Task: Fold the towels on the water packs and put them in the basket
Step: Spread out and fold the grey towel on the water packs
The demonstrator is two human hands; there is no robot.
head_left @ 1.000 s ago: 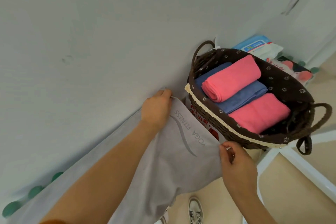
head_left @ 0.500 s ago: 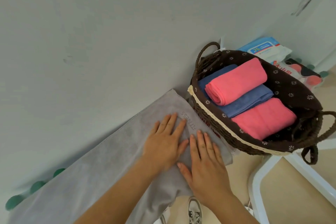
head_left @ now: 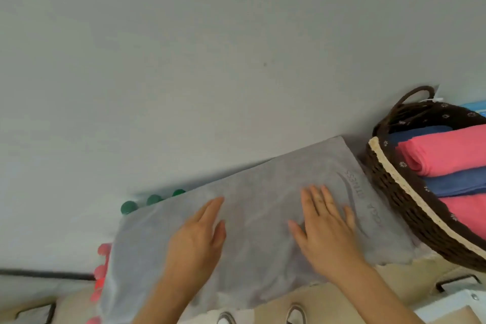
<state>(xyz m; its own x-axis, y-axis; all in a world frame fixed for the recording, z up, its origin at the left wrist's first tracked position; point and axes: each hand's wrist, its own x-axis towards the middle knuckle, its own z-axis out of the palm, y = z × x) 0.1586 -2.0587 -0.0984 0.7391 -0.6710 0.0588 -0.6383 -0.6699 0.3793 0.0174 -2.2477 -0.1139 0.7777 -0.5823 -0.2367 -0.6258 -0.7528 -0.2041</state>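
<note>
Grey wall [head_left: 184, 60] behind — both hands, left hand [head_left: 196, 238] and right hand [head_left: 324, 226], lie flat, fingers straight, pressing the grey towel [head_left: 263, 192] beside the basket [head_left: 405, 208].

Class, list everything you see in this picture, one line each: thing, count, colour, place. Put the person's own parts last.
grey towel: one, grey, spread flat along the wall, left of the basket
basket: one, dark brown wicker with cream trim, at the right
pink towels: two, pink, in the basket
blue towelling: count unclear, blue, between and behind the pink towels
green caps: three, green, just past the towel's far edge
pink caps: several, blurred, pink, at the towel's left end
wall: one, pale grey, behind everything
shoes: two, pale, bottom edge
left hand: one, flat on the grey towel
right hand: one, flat on the grey towel
</note>
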